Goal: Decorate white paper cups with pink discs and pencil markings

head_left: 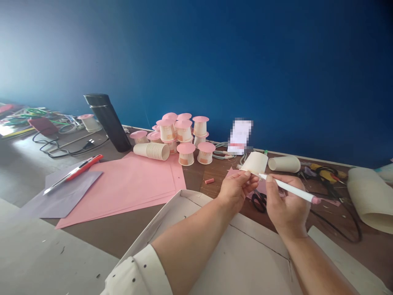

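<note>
My left hand (236, 187) pinches the rim of a white paper cup (255, 161), which is turned upside down and slightly tilted. In my right hand (287, 207) is a white marker (291, 189) with a pink end, its tip close to the cup's rim; whether it touches cannot be made out. A small pink marker cap (209, 180) lies on the table left of my hands. Black-handled scissors (258, 202) lie partly hidden between the two hands.
Paper cups with pink round tops (184, 130) are grouped by the blue wall, with a cup stack (151, 151) before them. Pink sheets (135, 184), a red box cutter (73, 173) and a black flask (109, 123) are left. A shallow white box (245, 262) sits below my arms.
</note>
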Available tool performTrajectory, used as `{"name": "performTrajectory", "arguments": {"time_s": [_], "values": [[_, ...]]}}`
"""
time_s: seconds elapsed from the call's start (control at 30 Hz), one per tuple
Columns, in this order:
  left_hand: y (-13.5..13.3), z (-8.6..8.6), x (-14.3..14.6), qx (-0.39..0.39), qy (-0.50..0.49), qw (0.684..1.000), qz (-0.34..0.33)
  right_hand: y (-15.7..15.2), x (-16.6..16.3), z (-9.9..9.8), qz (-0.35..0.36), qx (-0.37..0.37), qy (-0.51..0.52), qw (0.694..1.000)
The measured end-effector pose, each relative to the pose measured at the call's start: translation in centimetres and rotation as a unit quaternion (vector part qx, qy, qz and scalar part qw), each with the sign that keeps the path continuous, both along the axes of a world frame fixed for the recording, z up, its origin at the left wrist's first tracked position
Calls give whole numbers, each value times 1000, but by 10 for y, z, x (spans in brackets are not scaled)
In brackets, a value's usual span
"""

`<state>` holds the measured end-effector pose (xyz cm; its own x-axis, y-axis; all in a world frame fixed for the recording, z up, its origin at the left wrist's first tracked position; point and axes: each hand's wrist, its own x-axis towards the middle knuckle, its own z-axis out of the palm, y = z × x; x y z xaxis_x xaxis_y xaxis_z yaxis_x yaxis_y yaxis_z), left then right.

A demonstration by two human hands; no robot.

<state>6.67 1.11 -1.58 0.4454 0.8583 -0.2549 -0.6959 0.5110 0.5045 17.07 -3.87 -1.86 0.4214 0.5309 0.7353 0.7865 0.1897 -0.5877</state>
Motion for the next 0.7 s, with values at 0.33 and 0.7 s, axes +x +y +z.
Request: {"name": "performTrajectory", "arguments": {"time_s": [0.33,0.7], "values": [[0,0,0,0,-5,1000,2,0,0,-1,4,-8,14,1000],[-1,-1,-1,-8,-30,999,11,0,-1,2,-4,11,60,998]]}}
